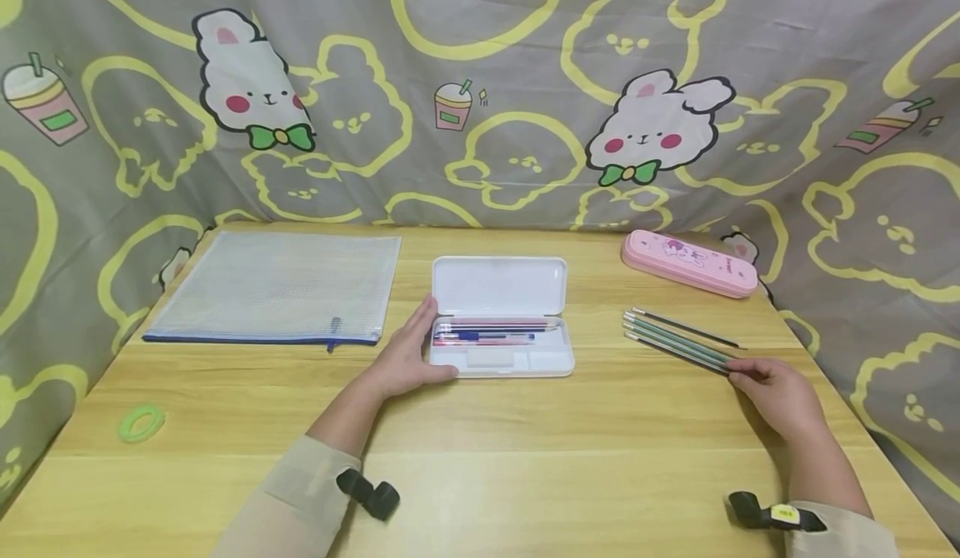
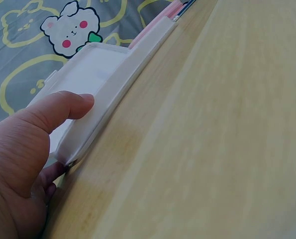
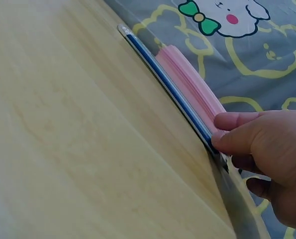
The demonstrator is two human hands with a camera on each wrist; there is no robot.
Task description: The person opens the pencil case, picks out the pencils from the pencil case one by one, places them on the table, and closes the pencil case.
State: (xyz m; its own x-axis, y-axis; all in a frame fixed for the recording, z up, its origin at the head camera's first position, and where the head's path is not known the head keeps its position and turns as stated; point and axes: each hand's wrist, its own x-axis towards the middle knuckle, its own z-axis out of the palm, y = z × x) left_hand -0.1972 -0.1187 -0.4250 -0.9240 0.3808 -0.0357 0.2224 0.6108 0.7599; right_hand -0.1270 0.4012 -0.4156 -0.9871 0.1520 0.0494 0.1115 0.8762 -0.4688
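Note:
A white pencil case (image 1: 551,364) lies at mid-table with its lid (image 1: 498,286) tipped back. Inside are several pencils, a blue pen (image 1: 480,336) and a white block (image 1: 491,358). My left hand (image 1: 397,362) grips the case's left end, the thumb (image 2: 78,105) against its front wall and the other fingers round the end. On the right, several dark and green pencils (image 1: 675,339) lie side by side, white ends toward the case. With thumb and forefinger, my right hand (image 1: 780,396) pinches the near right ends of the front pencils; the fingers hide those tips.
A pink zipped pencil case (image 1: 690,264) lies at the back right. At the back left is a mesh zip pouch (image 1: 277,283) with a blue zipper. A green ring (image 1: 141,423) lies at the left front. Patterned cloth (image 1: 517,67) hangs behind the table.

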